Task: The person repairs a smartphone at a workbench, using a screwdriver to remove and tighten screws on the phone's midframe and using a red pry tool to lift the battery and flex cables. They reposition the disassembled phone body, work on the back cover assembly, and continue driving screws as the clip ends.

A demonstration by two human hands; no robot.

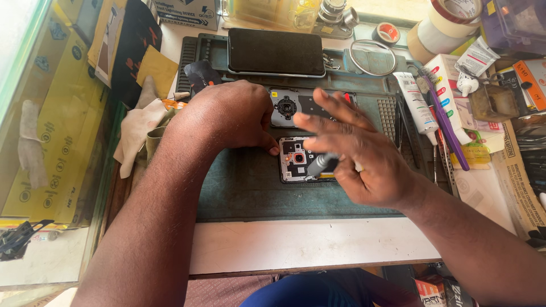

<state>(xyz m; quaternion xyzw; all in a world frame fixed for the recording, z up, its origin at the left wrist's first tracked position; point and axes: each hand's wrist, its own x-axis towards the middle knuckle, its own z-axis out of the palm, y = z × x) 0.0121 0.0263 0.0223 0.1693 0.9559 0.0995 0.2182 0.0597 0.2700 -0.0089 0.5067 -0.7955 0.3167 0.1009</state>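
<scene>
Working over a dark green mat point(239, 193) that lies on the white bench edge nearest the body. Opened phone point(296, 160) sits on the mat, back cover off, circuit board and camera ring exposed, lying flat between the two hands.

Right hand point(352, 156) is blurred; a slim grey screwdriver point(319, 165) runs under the palm with its tip on the phone's board. Fingers are spread out straight, so the tool seems pinched low between thumb and palm; exact grip cannot be told. Left hand point(230, 116) is curled into a loose fist, thumb tip pressed at the phone's upper left corner, pinning it.

Judgement: phone is light, stiff, thin, likely to skate on the mat unless held down. Board and camera look fragile. Best taken by the frame's long edges or corners, never on the bare board.

Just beyond, touching neither hand, a removed grey back cover point(284, 107) with a camera hole. Farther back, a second dark phone point(277, 52) lies screen up. Right side: white tube point(415, 102), purple toothbrush point(446, 122), tape rolls point(438, 25). Left: pale cloth point(136, 128), yellow packets point(51, 113).
</scene>
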